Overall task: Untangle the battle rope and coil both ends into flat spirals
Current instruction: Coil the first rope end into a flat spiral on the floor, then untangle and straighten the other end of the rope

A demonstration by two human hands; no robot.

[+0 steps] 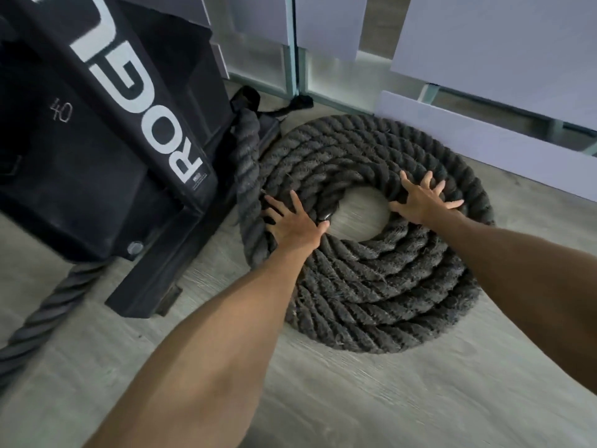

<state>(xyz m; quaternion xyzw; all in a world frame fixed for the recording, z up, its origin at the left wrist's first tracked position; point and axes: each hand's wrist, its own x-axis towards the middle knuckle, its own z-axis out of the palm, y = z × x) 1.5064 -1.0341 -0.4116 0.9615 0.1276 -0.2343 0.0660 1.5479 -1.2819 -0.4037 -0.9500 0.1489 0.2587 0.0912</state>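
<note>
Bare and splayed flat, the left hand (292, 223) and right hand (421, 202) are pressing opposite sides of the thick dark-grey braided battle rope (371, 286), probably flattening its spiral, which is lying on the pale wood-grain floor (323, 399) beside a black steel rack base (106, 150).

rope (371, 305): thick twisted fibre, dark grey, matt, rough and fuzzy with stray hairs
rope end cap (324, 216): smooth, glossy black, plastic-looking
rack base (142, 286): black metal, matt painted finish, white lettering
bolt (135, 247): bare metal, dull shine
floor (323, 399): pale grey wood-grain planks, smooth, low sheen
wall panels (484, 37): flat, smooth, matt lilac-white
</note>
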